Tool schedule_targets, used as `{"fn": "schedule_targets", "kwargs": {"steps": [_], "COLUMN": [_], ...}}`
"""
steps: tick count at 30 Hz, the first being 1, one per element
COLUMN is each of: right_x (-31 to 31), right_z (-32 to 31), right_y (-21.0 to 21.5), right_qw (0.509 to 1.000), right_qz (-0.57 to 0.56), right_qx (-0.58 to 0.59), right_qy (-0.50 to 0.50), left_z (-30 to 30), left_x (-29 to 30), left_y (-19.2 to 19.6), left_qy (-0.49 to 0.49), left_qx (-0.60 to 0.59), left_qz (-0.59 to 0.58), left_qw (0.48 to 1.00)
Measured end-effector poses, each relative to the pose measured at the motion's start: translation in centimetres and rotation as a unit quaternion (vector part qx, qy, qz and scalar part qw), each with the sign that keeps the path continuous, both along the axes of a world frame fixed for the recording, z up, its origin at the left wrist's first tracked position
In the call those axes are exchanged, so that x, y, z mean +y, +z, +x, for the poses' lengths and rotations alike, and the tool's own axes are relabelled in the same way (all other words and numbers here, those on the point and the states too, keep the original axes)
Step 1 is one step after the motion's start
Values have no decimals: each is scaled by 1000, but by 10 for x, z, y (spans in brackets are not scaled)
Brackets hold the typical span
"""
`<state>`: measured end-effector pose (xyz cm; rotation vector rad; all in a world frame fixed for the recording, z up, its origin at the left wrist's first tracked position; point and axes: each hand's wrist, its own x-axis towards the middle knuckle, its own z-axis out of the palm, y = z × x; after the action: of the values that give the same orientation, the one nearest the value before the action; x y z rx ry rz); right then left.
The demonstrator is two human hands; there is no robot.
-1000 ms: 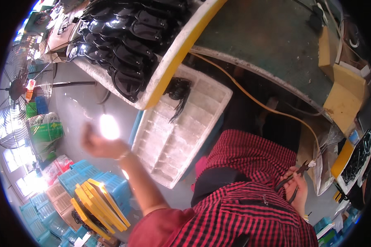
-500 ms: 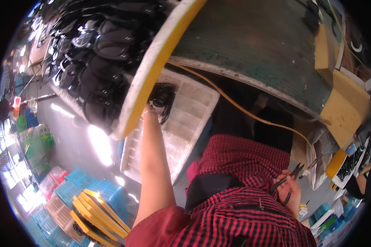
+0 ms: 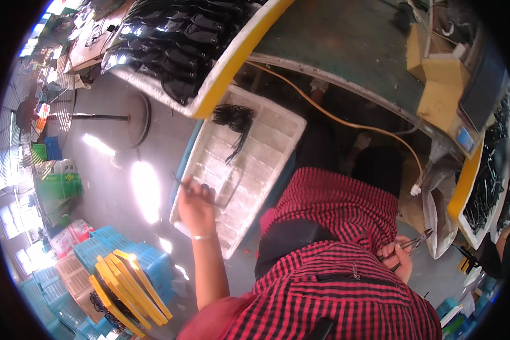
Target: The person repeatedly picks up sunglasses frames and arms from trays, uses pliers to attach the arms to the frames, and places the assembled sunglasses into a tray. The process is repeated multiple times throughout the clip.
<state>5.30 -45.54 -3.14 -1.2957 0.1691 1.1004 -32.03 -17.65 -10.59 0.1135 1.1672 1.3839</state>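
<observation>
My left hand (image 3: 196,208) is above the near left edge of a white compartmented foam tray (image 3: 266,133). Its fingers are curled, and a thin dark piece sticks out at the fingertips, too blurred to name. Toward the tray's far end lies a bundle of black cords (image 3: 234,120), apart from that hand. My right hand (image 3: 395,256), close to the red-and-black checked clothing on my right, is closed round a pair of pliers (image 3: 416,241). The pliers' jaws point up and to the right.
A yellow-edged foam tray (image 3: 232,65) with rows of glossy black pieces overhangs at the far left. A dark green tabletop (image 3: 345,45) lies ahead, an orange hose (image 3: 334,116) below its edge. A standing fan (image 3: 25,113), blue crates (image 3: 105,241) and stacked yellow-edged trays (image 3: 130,289) stand left.
My left hand has drawn back from the black cord bundle to the near left of the white tray. My right hand still holds the pliers. The view has shifted, showing more floor and fan.
</observation>
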Motion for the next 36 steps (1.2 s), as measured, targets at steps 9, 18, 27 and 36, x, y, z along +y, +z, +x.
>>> {"fn": "schedule_targets", "kwargs": {"steps": [9, 18, 27, 36], "right_x": [51, 59, 87, 91], "right_z": [-12, 1, 31, 36], "right_y": [35, 15, -4, 4], "right_qw": [929, 902, 931, 935], "right_qz": [128, 50, 83, 104], "right_qx": [-214, -420, -353, -340], "right_qy": [273, 81, 44, 10], "left_z": [204, 255, 286, 300], "left_x": [-46, -91, -70, -57], "left_y": [129, 98, 86, 103], "left_qy": [-330, -579, -543, -560], "left_qx": [38, 25, -45, -46], "left_qz": [287, 185, 94, 96], "left_qw": [899, 794, 833, 822]}}
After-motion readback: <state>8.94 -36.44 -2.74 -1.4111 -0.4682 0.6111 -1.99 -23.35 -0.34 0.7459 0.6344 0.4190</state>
